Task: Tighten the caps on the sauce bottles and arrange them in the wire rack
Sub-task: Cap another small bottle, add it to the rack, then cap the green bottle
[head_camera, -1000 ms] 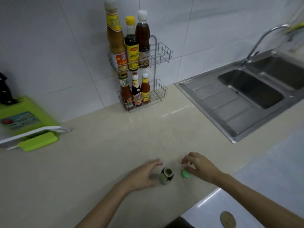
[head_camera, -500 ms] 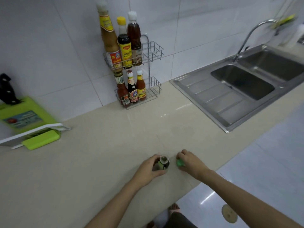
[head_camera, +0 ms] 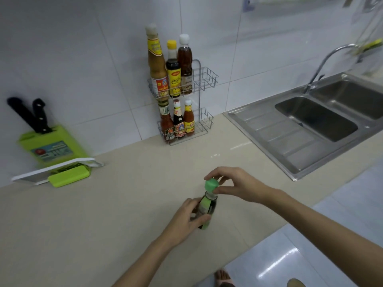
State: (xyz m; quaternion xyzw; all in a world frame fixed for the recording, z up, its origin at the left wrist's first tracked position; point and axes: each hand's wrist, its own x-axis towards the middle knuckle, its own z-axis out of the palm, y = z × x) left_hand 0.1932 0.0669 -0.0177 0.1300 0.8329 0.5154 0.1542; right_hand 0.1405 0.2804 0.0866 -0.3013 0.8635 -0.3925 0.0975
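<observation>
Knife block (head_camera: pixel 51 150): green, at the far left against the wall tiles, two black handles standing out of it; well apart from the work and no part of the coming move.

Counter (head_camera: pixel 103 214): beige and bare around the hands; the bottle in hand is near its front edge.

Left hand (head_camera: pixel 186 220): fingers wrapped around the body of the small bottle, thumb on the near side, steadying it.

Small bottle (head_camera: pixel 206 208): dark sauce, green label, upright with its base at or just above the counter; I cannot tell which. Its long axis runs straight up toward the cap, neck uppermost.

Green cap (head_camera: pixel 211 184): directly over the bottle's neck, on it or only just above; the seating is not clear from this view.

Right hand (head_camera: pixel 238 184): thumb and fingertips pinched narrowly around the green cap from the right side. It is the hand nearer the cap, so the twist falls to it.

Key relation: cap and neck are in line on one vertical axis, the left hand low, the right hand on top. The next step looks to be pressing down and turning while the lower hand resists.

Wire rack (head_camera: pixel 204 79): two tiers, against the wall beyond the hands, three bottles on each tier to its left part, free room at its right end.

Sink (head_camera: pixel 315 121): steel, far right, uninvolved.
</observation>
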